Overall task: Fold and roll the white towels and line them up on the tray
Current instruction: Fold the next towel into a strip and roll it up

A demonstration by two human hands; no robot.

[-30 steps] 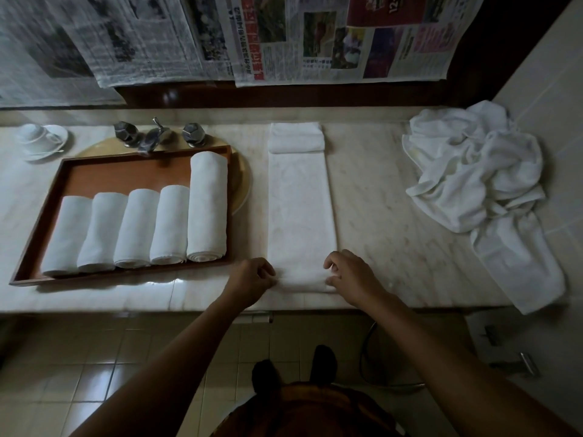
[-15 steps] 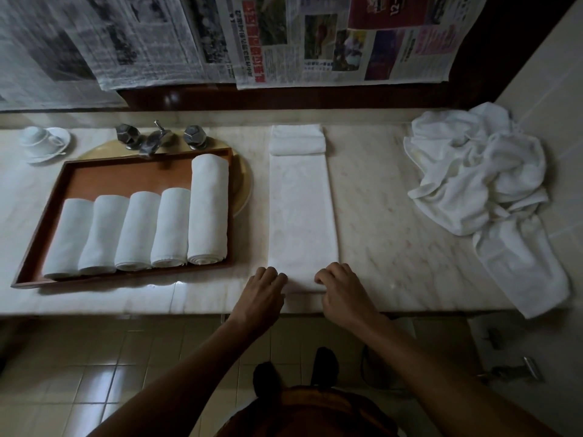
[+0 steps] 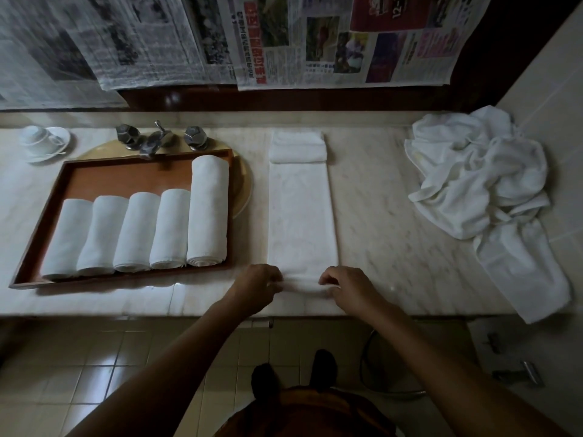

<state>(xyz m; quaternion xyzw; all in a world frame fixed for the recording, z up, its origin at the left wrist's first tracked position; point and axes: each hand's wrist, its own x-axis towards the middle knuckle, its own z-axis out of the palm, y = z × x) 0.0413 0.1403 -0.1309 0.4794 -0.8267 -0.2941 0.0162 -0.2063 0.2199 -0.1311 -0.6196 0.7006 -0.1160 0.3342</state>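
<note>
Rolling has begun: left hand and right hand curl closed over the near end of the towel strip (flat beside the tray); next, roll evenly away.

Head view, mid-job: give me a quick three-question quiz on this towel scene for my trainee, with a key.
1. Count: how many rolled towels lie on the tray?
2. True or false: the long folded towel on the counter is already rolled up to its far end.
3. Multiple choice: where do the left hand and right hand hold the long folded towel? A) at its far end B) at its near end C) in the middle

Key:
1. Five; the rightmost rolled towel is the longest.
2. False; it lies flat, and only its near edge is starting to curl under the fingers.
3. B
</note>
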